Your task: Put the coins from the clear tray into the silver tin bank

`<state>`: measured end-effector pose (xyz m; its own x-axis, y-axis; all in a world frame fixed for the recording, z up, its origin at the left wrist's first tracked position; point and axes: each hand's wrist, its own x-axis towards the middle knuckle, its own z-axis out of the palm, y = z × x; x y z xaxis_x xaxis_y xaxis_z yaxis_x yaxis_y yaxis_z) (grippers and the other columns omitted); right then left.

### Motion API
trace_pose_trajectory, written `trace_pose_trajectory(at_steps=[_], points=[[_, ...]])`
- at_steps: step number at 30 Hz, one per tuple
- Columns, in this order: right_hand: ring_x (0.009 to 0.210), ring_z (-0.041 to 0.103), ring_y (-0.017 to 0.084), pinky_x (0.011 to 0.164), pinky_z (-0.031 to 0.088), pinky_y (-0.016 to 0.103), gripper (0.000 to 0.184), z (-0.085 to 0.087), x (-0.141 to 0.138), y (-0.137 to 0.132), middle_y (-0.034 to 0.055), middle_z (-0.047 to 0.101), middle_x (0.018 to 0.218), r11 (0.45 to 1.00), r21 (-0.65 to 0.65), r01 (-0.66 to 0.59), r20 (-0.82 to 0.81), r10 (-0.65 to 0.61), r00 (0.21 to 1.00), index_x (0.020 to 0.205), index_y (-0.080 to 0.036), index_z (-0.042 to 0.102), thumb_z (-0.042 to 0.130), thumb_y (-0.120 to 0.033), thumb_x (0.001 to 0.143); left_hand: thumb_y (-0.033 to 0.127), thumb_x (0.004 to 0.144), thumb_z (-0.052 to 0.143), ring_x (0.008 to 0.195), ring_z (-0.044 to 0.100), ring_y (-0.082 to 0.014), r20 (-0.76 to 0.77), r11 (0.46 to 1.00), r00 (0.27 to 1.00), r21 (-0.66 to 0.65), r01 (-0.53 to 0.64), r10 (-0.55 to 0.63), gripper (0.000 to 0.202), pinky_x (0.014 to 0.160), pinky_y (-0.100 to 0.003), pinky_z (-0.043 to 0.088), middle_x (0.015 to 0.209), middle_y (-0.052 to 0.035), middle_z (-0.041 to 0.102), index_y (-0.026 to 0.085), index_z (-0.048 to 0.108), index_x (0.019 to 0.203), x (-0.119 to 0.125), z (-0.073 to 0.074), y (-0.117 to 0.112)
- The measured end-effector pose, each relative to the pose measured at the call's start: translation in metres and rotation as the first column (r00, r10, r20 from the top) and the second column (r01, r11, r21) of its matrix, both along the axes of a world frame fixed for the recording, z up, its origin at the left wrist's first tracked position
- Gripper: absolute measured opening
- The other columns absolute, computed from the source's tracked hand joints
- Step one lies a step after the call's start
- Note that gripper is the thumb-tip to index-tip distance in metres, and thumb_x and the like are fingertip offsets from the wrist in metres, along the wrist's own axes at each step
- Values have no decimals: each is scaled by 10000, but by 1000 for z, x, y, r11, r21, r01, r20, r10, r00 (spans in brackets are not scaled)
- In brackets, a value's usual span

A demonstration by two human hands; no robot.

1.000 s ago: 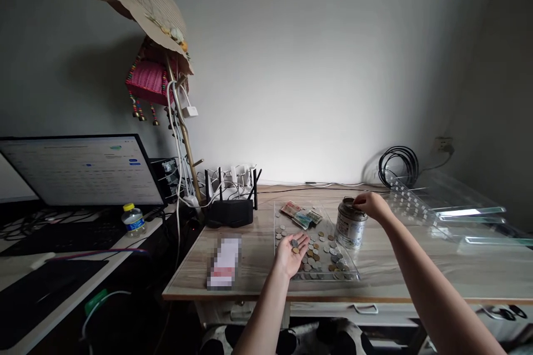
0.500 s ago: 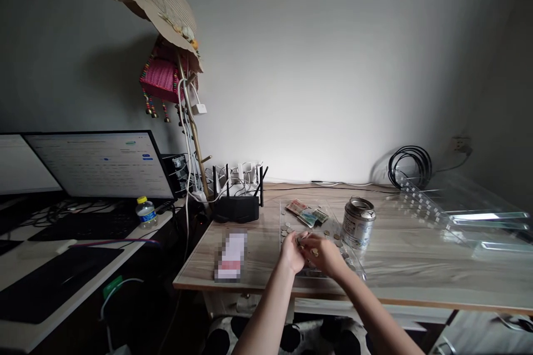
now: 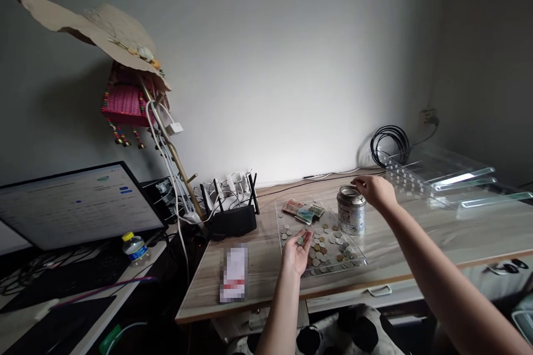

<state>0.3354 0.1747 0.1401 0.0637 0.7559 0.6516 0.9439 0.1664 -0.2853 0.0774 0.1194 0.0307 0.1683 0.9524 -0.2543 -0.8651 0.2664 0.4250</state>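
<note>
My left hand [image 3: 296, 255] is turned palm up over the near left part of a clear plastic tray [image 3: 278, 219], its fingers slightly curled. A coin [image 3: 300, 241] rests in it near the fingers. My right hand [image 3: 377, 191] is over the rim of a worn metal can [image 3: 352, 216], fingertips pinched together at its top. What they pinch, if anything, is too small to make out. Many silver and brass coins [image 3: 320, 248] lie scattered on the tray. Several crumpled banknotes [image 3: 306, 213] lie toward its back.
A black router [image 3: 233, 222] stands left of the tray, with a blurred white-and-red item [image 3: 234, 274] in front. Clear acrylic panels [image 3: 441, 177] and a black cable coil [image 3: 390, 145] occupy the right back. Farther left are a monitor [image 3: 83, 205] and a yellow-capped bottle [image 3: 135, 248].
My right hand has left my left palm and moved right and up to the can's top. My left hand stays above the tray, its palm now exposed. The view has tilted and shifted rightward.
</note>
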Motion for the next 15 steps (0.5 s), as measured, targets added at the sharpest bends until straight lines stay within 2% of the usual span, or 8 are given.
trace_pose_trajectory(at_steps=[3, 5, 8, 11, 13, 15], points=[[606, 543, 152, 503, 318, 227, 180, 9, 13, 26, 29, 636, 653, 968, -236, -81, 161, 121, 979, 678, -229, 667, 505, -306, 667, 92, 727, 413, 931, 563, -221, -1, 1000, 1000, -16, 6, -6, 176, 727, -287, 510, 880, -182, 602, 50, 533, 849, 0, 1, 0], [614, 546, 144, 503, 316, 221, 170, 6, 11, 37, 24, 637, 653, 947, -300, -114, 194, 177, 965, 666, -234, 671, 506, -271, 651, 109, 734, 412, 931, 564, -222, -2, 1000, 1000, -14, 14, -14, 182, 722, -285, 511, 899, -184, 597, 50, 532, 857, 0, 2, 0], [645, 556, 143, 515, 328, 214, 190, 1, 9, 42, 22, 646, 687, 942, -314, -117, 192, 184, 964, 703, -243, 677, 494, -264, 656, 127, 743, 408, 927, 565, -219, -11, 1000, 1000, -8, 20, -20, 189, 711, -288, 510, 910, -178, 595, 57, 530, 869, 0, 2, -1], [670, 564, 147, 532, 354, 209, 207, 1, 9, 36, 20, 652, 733, 941, -317, -119, 176, 181, 968, 757, -248, 676, 494, -287, 666, 156, 756, 407, 936, 559, -218, -14, 999, 999, 4, 33, -33, 196, 714, -294, 501, 921, -173, 593, 64, 529, 879, 0, 1, -2], [685, 563, 150, 539, 372, 215, 256, 0, -1, 24, 27, 649, 820, 965, -233, -117, 136, 152, 979, 861, -248, 658, 468, -311, 702, 195, 766, 410, 935, 557, -222, -8, 998, 998, 16, 59, -58, 213, 714, -300, 493, 927, -174, 589, 59, 532, 877, 0, 1, -3], [675, 557, 141, 538, 387, 222, 310, -8, -25, 4, 38, 629, 910, 978, -127, -163, 73, 173, 982, 964, -242, 620, 400, -327, 763, 239, 774, 413, 923, 560, -228, -7, 997, 997, 27, 79, -78, 239, 704, -303, 488, 922, -178, 587, 53, 539, 857, 0, 0, -3]])
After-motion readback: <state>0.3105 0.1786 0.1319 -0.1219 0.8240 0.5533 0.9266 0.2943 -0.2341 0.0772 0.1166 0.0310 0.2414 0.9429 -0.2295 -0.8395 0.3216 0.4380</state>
